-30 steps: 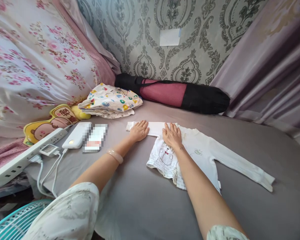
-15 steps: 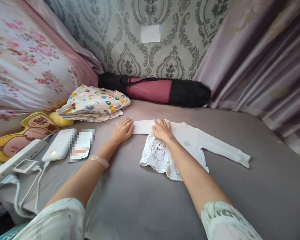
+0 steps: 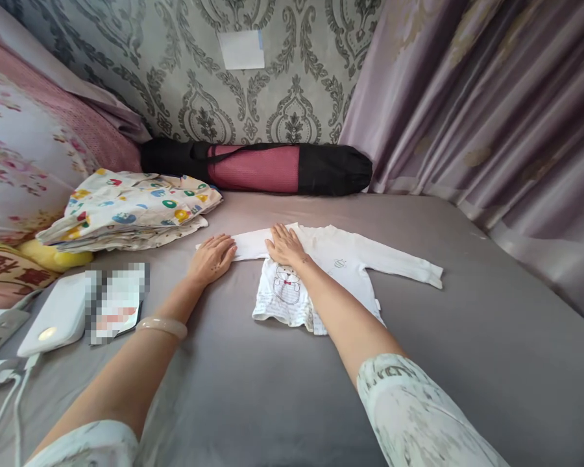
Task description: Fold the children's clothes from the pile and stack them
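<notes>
The white shirt [image 3: 343, 250], a single one, lies spread on the grey sheet [image 3: 467, 363], its two sleeves out to either side. Both hands rest palm down on one sleeve, each grip released, fingers laid flat: the left hand [image 3: 214, 258] near the cuff, the right hand [image 3: 286, 244] at the shoulder end. One bracelet [image 3: 161, 326] circles the left forearm. The shirt bears one animal print, just below the right hand, and one small bee print, right of the right forearm. To the left lie one flat phone [image 3: 118, 301], its face blurred out, one white box [image 3: 62, 314] and one power strip [image 3: 0, 327]; two white cables [image 3: 17, 415] show. Beyond these are one yellow cushion [image 3: 14, 272], partly out of view, and one pile of folded cloth [image 3: 136, 211]. One long bag [image 3: 253, 170] lies along the wall, one paper [image 3: 242, 50] above it.
</notes>
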`<state>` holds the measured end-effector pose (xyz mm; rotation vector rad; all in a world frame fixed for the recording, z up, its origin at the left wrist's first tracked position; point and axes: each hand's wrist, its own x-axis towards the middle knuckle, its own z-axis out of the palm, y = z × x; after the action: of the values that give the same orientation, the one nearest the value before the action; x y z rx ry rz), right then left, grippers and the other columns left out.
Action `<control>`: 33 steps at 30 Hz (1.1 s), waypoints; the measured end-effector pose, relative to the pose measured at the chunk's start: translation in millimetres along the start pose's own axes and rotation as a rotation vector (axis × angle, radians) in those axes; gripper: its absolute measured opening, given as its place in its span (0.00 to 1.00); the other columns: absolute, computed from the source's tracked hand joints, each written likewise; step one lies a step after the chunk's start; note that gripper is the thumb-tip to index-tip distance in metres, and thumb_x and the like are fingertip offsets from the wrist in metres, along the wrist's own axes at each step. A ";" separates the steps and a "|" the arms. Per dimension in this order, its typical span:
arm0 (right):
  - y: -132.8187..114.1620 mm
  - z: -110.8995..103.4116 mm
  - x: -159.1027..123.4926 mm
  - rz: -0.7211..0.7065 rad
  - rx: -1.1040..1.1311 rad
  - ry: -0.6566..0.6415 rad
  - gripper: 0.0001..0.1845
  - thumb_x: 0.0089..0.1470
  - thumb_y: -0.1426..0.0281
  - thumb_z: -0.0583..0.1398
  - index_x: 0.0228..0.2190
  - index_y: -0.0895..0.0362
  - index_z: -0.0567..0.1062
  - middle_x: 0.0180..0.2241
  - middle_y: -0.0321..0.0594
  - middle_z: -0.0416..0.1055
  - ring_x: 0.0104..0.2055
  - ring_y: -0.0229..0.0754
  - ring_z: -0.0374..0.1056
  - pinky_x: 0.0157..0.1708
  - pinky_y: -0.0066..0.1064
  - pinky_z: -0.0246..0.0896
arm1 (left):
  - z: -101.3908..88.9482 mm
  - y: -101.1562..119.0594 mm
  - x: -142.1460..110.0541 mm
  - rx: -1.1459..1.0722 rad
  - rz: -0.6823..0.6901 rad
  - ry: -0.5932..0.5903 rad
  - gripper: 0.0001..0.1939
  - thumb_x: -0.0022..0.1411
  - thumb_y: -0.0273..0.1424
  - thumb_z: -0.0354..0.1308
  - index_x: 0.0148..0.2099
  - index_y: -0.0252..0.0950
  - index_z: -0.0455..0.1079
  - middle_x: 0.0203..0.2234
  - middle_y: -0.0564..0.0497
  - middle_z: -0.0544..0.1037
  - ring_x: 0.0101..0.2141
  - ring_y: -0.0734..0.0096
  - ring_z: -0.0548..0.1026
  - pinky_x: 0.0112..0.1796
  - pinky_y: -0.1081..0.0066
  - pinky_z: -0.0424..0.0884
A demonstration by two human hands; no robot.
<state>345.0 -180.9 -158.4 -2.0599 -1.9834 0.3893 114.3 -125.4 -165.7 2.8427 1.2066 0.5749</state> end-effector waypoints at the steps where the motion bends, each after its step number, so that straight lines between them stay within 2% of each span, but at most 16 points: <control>1: 0.9 -5.3 -2.0 0.001 0.043 -0.017 0.36 0.65 0.58 0.39 0.66 0.67 0.48 0.69 0.46 0.40 0.70 0.44 0.34 0.67 0.39 0.26 | -1.1 0.3 -0.4 -0.006 -0.004 0.019 0.25 0.68 0.41 0.39 0.54 0.34 0.70 0.55 0.41 0.73 0.58 0.60 0.66 0.60 0.61 0.58; 4: 10.9 -25.3 -25.8 0.004 0.153 -0.007 0.38 0.65 0.56 0.36 0.67 0.68 0.45 0.70 0.47 0.37 0.70 0.41 0.34 0.67 0.33 0.31 | -4.1 1.1 -1.6 -0.025 -0.018 0.082 0.25 0.68 0.42 0.40 0.55 0.35 0.68 0.55 0.41 0.72 0.58 0.59 0.66 0.59 0.60 0.59; 8: 43.0 -45.9 -97.6 0.007 0.056 0.051 0.37 0.65 0.56 0.37 0.67 0.65 0.45 0.70 0.45 0.36 0.71 0.41 0.32 0.67 0.35 0.28 | -7.0 4.7 -3.7 -0.014 -0.038 0.176 0.23 0.67 0.42 0.41 0.56 0.36 0.65 0.55 0.39 0.70 0.58 0.55 0.65 0.58 0.57 0.58; 10: 65.0 -49.7 -134.2 0.065 -0.038 0.028 0.36 0.65 0.56 0.37 0.67 0.63 0.46 0.69 0.45 0.38 0.71 0.41 0.33 0.67 0.37 0.28 | -9.3 11.1 -5.5 0.011 -0.060 0.207 0.23 0.68 0.41 0.41 0.55 0.35 0.66 0.54 0.38 0.71 0.57 0.52 0.65 0.57 0.54 0.58; 12: 88.1 -49.4 -159.4 0.131 -0.143 -0.007 0.36 0.65 0.57 0.38 0.67 0.64 0.47 0.69 0.46 0.39 0.71 0.43 0.34 0.67 0.38 0.29 | -13.0 22.4 -8.1 0.036 -0.085 0.206 0.22 0.68 0.40 0.41 0.54 0.34 0.66 0.53 0.37 0.71 0.55 0.50 0.65 0.55 0.54 0.58; 15: 116.2 -44.2 -171.5 0.173 -0.261 -0.009 0.35 0.64 0.58 0.39 0.66 0.66 0.50 0.69 0.48 0.41 0.70 0.45 0.35 0.67 0.40 0.30 | -20.2 45.6 -14.1 0.032 -0.139 0.189 0.21 0.68 0.40 0.41 0.52 0.34 0.66 0.48 0.38 0.74 0.51 0.52 0.69 0.51 0.56 0.60; 18: 129.1 -38.0 -167.4 0.165 -0.287 0.024 0.35 0.64 0.59 0.38 0.66 0.65 0.50 0.69 0.47 0.42 0.70 0.44 0.36 0.67 0.40 0.32 | -28.3 67.2 -23.7 -0.119 -0.161 0.080 0.20 0.68 0.40 0.41 0.53 0.35 0.65 0.35 0.45 0.78 0.40 0.61 0.74 0.46 0.61 0.63; 20: 130.7 -35.2 -164.6 0.165 -0.274 0.047 0.35 0.64 0.59 0.38 0.66 0.64 0.51 0.69 0.46 0.43 0.70 0.44 0.36 0.67 0.41 0.33 | -34.5 77.3 -32.9 -0.255 -0.200 -0.024 0.20 0.67 0.41 0.43 0.53 0.36 0.65 0.27 0.50 0.77 0.31 0.65 0.74 0.39 0.66 0.66; 22: 129.3 -34.6 -163.4 0.166 -0.250 0.066 0.34 0.65 0.60 0.38 0.65 0.65 0.52 0.69 0.47 0.44 0.70 0.45 0.36 0.67 0.41 0.33 | -41.0 84.5 -43.9 -0.378 -0.270 -0.132 0.20 0.65 0.45 0.46 0.49 0.37 0.67 0.23 0.53 0.75 0.27 0.68 0.72 0.33 0.69 0.65; 26: 123.4 -42.7 -165.9 0.170 -0.135 0.092 0.32 0.64 0.62 0.42 0.64 0.64 0.55 0.68 0.46 0.47 0.70 0.45 0.40 0.67 0.40 0.35 | -53.0 96.1 -67.4 -0.605 -0.351 -0.319 0.25 0.59 0.53 0.51 0.43 0.36 0.70 0.24 0.53 0.77 0.27 0.68 0.73 0.29 0.71 0.64; 30: 116.1 -60.4 -185.2 0.263 0.131 0.227 0.30 0.62 0.64 0.46 0.62 0.61 0.58 0.64 0.47 0.56 0.64 0.45 0.56 0.59 0.36 0.55 | -57.7 106.9 -86.6 -0.772 -0.349 -0.418 0.32 0.50 0.53 0.61 0.48 0.34 0.67 0.25 0.54 0.75 0.25 0.71 0.70 0.26 0.73 0.62; 33: 110.6 -69.9 -216.8 0.311 0.232 0.285 0.29 0.56 0.68 0.51 0.59 0.61 0.63 0.55 0.48 0.68 0.52 0.44 0.68 0.51 0.33 0.63 | -55.0 112.6 -94.3 -0.807 -0.326 -0.436 0.33 0.46 0.51 0.64 0.47 0.33 0.67 0.25 0.55 0.73 0.25 0.73 0.68 0.25 0.73 0.62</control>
<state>465.9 -401.7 -130.1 -2.1359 -1.3923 0.3437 114.2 -278.0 -129.7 1.9146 1.0091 0.2977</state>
